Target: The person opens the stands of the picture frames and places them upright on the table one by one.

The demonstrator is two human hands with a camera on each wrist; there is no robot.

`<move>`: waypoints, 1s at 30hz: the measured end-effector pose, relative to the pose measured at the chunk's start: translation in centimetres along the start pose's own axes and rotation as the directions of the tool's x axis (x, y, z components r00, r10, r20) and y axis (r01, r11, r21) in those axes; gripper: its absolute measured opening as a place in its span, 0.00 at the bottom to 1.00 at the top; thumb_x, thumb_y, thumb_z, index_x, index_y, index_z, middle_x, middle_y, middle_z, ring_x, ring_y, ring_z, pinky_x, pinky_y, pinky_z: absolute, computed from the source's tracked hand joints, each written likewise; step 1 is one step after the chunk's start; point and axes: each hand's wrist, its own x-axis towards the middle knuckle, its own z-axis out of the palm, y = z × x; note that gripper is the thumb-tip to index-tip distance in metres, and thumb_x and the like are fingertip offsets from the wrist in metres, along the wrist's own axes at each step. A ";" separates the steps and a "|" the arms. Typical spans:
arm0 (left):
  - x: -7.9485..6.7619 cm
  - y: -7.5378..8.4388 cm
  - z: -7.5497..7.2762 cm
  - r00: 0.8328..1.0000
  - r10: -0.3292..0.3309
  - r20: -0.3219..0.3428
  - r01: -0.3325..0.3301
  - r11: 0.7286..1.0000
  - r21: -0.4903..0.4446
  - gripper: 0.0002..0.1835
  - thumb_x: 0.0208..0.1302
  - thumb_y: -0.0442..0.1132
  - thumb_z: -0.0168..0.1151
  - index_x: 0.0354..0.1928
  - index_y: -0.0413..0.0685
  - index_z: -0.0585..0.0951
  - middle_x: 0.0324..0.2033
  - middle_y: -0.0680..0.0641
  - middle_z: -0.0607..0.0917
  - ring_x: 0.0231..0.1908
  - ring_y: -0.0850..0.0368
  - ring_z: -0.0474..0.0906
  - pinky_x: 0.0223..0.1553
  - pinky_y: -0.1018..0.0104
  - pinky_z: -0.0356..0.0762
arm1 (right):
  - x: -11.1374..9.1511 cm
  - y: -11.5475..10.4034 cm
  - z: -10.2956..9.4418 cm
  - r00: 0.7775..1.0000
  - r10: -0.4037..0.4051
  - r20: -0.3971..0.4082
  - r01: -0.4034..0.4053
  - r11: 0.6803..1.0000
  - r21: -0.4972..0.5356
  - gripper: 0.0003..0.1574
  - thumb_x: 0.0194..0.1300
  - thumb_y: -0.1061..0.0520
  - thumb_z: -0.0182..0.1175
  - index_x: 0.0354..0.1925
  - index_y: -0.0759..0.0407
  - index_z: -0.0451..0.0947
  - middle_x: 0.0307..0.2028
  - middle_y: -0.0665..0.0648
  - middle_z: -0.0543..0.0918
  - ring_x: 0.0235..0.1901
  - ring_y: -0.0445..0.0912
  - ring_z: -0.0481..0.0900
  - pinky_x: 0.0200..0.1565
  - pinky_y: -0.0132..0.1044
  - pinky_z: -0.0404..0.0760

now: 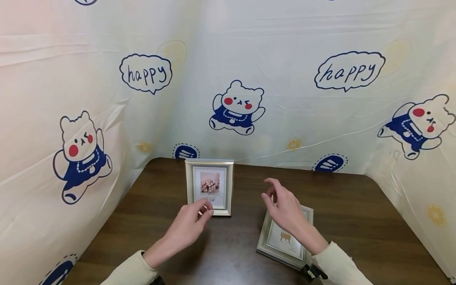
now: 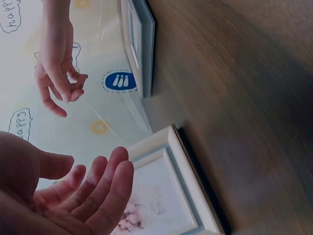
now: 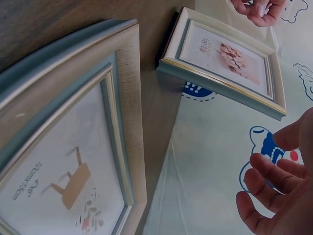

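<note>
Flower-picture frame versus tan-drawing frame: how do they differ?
The flower-picture frame stands upright; the tan-drawing frame lies face up. The flower-picture frame shows pink blossoms; the tan-drawing frame shows a tan legged shape. Both are rectangular and pale-edged.

Dark brown wood-grain table (image 1: 356, 221)

Has rounded far corners and a faint sheen toward the near side. Carries a standing frame (image 1: 209, 188) left of centre, toward the far side, with pink flowers (image 3: 234, 58) pictured inside. Nearer and to the right, bears a second frame (image 1: 277, 239), lying face up at a slant, printed with a stool (image 3: 76, 186).
</note>
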 end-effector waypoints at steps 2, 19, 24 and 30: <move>0.0 0.1 0.2 1.000 0.002 0.002 -0.002 1.000 -0.009 0.04 0.75 0.33 0.64 0.39 0.50 0.82 0.25 0.56 0.81 0.21 0.65 0.75 0.27 0.65 0.76 | -0.3 0.1 -0.1 1.000 0.001 0.003 -0.001 1.000 0.002 0.24 0.73 0.58 0.66 0.64 0.57 0.74 0.31 0.43 0.78 0.28 0.40 0.71 0.28 0.36 0.71; 0.7 1.1 2.0 0.997 0.048 0.053 -0.049 0.999 0.004 0.02 0.76 0.36 0.63 0.45 0.47 0.83 0.28 0.56 0.82 0.23 0.64 0.75 0.28 0.65 0.76 | -1.8 1.1 -0.7 1.000 0.016 0.005 -0.016 1.000 -0.008 0.22 0.73 0.59 0.66 0.62 0.57 0.75 0.32 0.43 0.78 0.30 0.42 0.73 0.30 0.35 0.72; 1.0 1.4 2.3 0.995 0.073 0.067 -0.073 0.997 0.005 0.02 0.75 0.34 0.63 0.44 0.48 0.82 0.28 0.55 0.83 0.23 0.64 0.75 0.29 0.65 0.76 | -2.2 1.2 -0.8 1.000 0.000 -0.004 0.000 1.000 -0.009 0.22 0.72 0.61 0.66 0.62 0.57 0.76 0.32 0.43 0.77 0.29 0.41 0.72 0.30 0.35 0.72; 1.4 1.8 2.8 0.992 0.086 0.087 -0.086 0.996 0.003 0.02 0.75 0.36 0.64 0.44 0.46 0.81 0.28 0.55 0.83 0.23 0.65 0.76 0.30 0.65 0.76 | -2.5 1.3 -1.0 1.000 0.004 -0.008 -0.004 1.000 -0.001 0.22 0.73 0.61 0.66 0.62 0.56 0.76 0.32 0.43 0.77 0.30 0.41 0.72 0.29 0.34 0.72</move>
